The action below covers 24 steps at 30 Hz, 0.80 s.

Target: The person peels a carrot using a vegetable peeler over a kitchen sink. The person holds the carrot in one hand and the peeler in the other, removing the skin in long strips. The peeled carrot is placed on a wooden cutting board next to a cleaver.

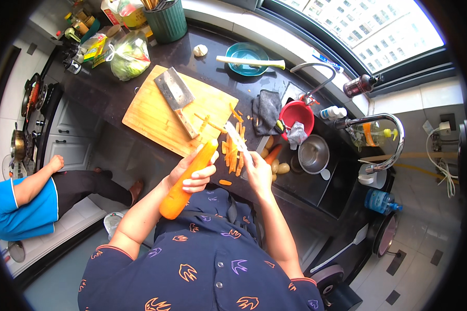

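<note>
My left hand [198, 180] is wrapped round a large orange carrot [175, 201], whose upper end points toward the cutting board. In my right hand [258, 173] is a white peeler [235, 136], angled up and left, its head just beyond the carrot's tip. Orange carrot peelings [233, 158] lie heaped on the dark counter below the peeler, and a few strips reach onto the board's right edge. On the wooden cutting board [140, 116] rests a cleaver [174, 89], its handle toward me.
Right of the peelings, potatoes [282, 168] and another carrot [275, 153] lie by the sink, with a red basin [299, 118] and metal bowl [314, 154]. Behind are a teal plate [248, 52], garlic [200, 50] and bagged vegetables [131, 57]. A person in blue [31, 207] sits at left.
</note>
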{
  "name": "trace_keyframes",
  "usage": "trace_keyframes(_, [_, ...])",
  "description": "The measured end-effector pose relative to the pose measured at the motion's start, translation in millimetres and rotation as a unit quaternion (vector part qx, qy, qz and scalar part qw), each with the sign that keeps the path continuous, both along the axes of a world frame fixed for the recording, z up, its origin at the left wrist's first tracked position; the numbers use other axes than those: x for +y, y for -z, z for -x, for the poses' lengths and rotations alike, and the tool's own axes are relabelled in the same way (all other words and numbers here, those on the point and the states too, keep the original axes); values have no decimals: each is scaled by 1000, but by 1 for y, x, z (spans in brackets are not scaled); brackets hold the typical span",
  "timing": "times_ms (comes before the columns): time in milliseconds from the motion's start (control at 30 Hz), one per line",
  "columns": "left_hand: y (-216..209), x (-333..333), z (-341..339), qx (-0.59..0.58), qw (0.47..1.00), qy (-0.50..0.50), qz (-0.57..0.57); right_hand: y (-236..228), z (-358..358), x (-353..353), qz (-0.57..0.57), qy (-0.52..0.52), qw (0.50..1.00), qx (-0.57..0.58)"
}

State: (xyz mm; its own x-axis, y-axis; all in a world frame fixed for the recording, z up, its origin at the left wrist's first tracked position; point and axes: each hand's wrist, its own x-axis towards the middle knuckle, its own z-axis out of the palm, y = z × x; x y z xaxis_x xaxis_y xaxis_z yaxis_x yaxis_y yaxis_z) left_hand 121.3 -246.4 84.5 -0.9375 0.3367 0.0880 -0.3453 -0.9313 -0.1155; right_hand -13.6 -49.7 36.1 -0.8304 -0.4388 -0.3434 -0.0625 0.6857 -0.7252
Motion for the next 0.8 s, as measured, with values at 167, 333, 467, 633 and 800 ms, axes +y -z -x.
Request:
trace_keyframes(167, [22,0,11,-303,881,-176,318,-1,-23,-2,213,111,945,-224])
trace_keyframes(333, [43,18,41,-358,775,-327,406,-10,-59,-22,268,31,940,-210])
trace_keyframes(467, [34,22,51,-322,764,-313,463,-13,-50,-23,332,42,911,-240])
trace_keyframes(633, [46,17,55,-237,768,-235,546,-27,-38,-5,334,48,874,-348])
trace_keyframes(800, [63,15,53,-226,731,-149,626,9,-41,18,365,76,847,-379])
